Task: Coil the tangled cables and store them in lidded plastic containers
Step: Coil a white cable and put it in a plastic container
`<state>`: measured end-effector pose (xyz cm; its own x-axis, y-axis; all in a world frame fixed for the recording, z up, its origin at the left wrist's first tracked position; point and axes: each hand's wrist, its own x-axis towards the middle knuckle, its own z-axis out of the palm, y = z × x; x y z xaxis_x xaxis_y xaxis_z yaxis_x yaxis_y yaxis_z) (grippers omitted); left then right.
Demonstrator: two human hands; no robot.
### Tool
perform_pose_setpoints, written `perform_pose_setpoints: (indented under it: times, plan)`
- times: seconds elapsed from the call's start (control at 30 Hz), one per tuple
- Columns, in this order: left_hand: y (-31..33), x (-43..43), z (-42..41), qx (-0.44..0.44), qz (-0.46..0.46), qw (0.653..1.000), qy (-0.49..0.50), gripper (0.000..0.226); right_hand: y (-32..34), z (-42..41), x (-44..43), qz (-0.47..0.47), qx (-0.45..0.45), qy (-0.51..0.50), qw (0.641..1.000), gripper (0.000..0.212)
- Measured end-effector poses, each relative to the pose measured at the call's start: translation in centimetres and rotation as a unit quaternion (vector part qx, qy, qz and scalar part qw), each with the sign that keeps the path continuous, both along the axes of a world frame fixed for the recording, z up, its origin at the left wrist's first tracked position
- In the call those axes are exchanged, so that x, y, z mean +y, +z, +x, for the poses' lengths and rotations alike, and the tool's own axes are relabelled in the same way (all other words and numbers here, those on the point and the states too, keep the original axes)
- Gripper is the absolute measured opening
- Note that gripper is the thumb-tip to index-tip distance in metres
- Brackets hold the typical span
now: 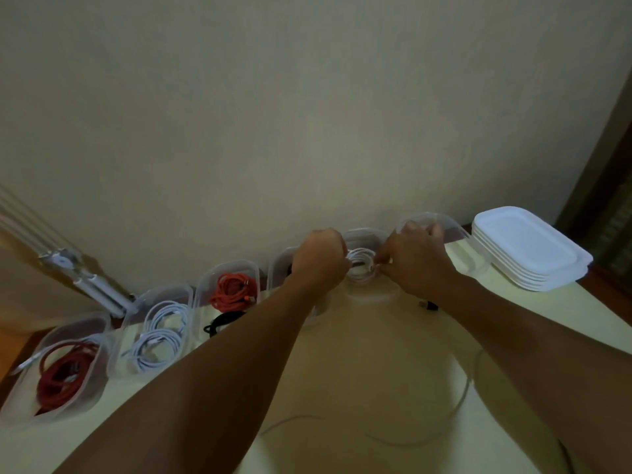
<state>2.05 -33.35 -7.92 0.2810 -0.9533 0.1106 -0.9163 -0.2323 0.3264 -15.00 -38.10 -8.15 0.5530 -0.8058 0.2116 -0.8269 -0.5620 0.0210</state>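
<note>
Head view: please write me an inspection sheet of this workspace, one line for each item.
Surface: pale table, standing against the wall.
Job's things: row of clear containers along the wall, lids off; stack of white lids at the right.
Clutter: black plug on the table near the right wrist.
Hands: left hand and right hand both hold the white coil at an open container.
Cables: red cable, white cables and orange cable coiled in containers; black cable partly hidden by the arm; the coil's loose end trails over the table.
Surroundings: plain wall; white frame at the left.
</note>
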Motion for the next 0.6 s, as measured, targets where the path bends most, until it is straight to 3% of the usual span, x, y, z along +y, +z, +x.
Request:
perform_pose_setpoints:
  times: [0.1,0.23,0.47,0.6]
  plan:
    - [0.0,-0.1,0.0,0.006,0.005,1.000,0.001,0.023,0.0,0.1,0.1,-0.009,0.006,-0.010,1.000,0.019]
    - [0.3,0.7,0.4,0.078,-0.018,0.997,0.011,0.021,-0.1,-0.7,0.8,0.011,-0.041,0.000,0.999,0.021]
    - [3.6,8.7,-0.7,0.098,-0.102,0.990,-0.021,0.015,1.1,-3.4,6.5,-0.007,-0.261,0.036,0.965,0.010]
    - [4.3,17.1,-1.9,0.059,-0.004,0.998,-0.016,0.017,1.4,-4.3,12.6,0.103,-0.173,0.104,0.974,0.015]
